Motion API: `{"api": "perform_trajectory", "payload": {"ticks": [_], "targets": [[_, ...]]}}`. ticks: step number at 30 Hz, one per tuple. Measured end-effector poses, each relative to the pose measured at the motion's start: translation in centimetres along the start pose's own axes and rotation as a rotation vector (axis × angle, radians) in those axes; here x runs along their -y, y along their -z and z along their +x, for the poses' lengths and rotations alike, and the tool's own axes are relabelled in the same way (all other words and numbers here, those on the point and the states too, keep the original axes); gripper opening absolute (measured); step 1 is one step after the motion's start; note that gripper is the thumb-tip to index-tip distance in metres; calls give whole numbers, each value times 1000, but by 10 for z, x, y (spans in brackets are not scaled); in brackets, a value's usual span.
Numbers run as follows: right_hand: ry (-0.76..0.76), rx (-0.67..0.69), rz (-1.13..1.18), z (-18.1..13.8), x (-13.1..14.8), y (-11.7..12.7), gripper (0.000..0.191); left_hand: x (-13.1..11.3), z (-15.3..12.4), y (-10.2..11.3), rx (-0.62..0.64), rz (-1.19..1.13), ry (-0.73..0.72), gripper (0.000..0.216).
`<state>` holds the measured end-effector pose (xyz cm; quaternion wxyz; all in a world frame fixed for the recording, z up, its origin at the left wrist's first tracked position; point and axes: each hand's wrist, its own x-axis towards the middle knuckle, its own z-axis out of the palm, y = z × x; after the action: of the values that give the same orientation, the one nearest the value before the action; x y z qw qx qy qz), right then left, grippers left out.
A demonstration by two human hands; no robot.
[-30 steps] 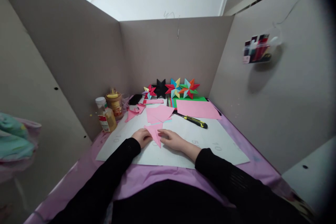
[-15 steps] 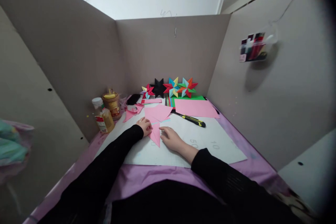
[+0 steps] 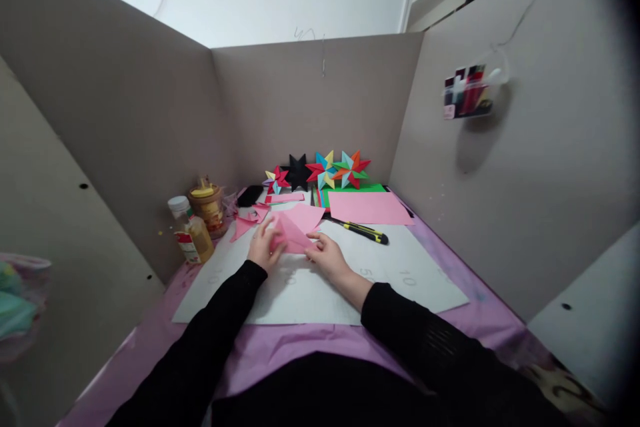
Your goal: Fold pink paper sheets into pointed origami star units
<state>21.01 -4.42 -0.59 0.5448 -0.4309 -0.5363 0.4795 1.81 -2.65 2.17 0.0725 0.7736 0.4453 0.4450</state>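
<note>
A folded piece of pink paper (image 3: 293, 237) is held up between my two hands, above the white sheet (image 3: 320, 303). My left hand (image 3: 264, 245) grips its left side with bent fingers. The lower right corner is pinched by my right hand (image 3: 326, 253). Just behind lies another pink paper sheet (image 3: 311, 215), partly covered by the held piece. Small folded pink pieces (image 3: 245, 222) rest to the left of it. A black and yellow utility knife (image 3: 364, 231) lies on the white sheet, right of my right hand.
Several folded paper stars (image 3: 325, 170) lean along the back partition (image 3: 320, 93). A pink sheet (image 3: 370, 207) lies on a stack of coloured paper at the back right. On the left stand a glue bottle (image 3: 193, 233), a brown tub (image 3: 207, 207) and a black phone (image 3: 250, 196).
The folded pink paper, flat with its point toward me before, is now lifted and turned, its point to the right. Both hands have closed on it. The camera view has shifted slightly.
</note>
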Motion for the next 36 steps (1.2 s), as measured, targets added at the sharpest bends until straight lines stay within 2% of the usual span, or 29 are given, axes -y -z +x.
{"api": "perform_trajectory", "payload": {"ticks": [2,3,4,6,8,11,14,19,22,24,26,28,31,36], "targets": [[-7,-40,53,8,6,3,34,-8,6,-11,-178,-166,170,60],[-11,-53,76,12,8,4,32,-12,8,-19,-235,-296,288,69],[-15,-58,96,15,9,5,32,-16,10,-27,-181,-470,421,65],[-26,-42,121,18,9,4,32,-21,12,-44,-63,-568,472,45],[-42,1,119,15,6,1,32,-22,10,-59,-15,-597,512,36],[-70,73,83,7,0,-1,30,-14,3,-71,-23,-583,593,37],[-87,129,49,2,-2,1,28,6,3,-68,-89,-588,662,43],[-102,167,5,2,-2,5,23,38,17,-39,-260,-650,723,56],[-82,131,-21,4,-4,8,23,38,21,-29,-266,-694,702,60],[-52,91,-35,6,-5,9,24,28,18,-35,-207,-717,674,49],[-12,70,-49,8,-6,8,25,14,11,-50,-85,-737,649,34],[29,74,-68,8,-7,6,24,2,4,-65,-10,-729,648,30],[59,103,-106,6,-7,3,23,-2,-2,-75,-44,-722,675,36],[71,115,-169,3,-8,4,18,13,5,-60,-214,-807,695,41]]}}
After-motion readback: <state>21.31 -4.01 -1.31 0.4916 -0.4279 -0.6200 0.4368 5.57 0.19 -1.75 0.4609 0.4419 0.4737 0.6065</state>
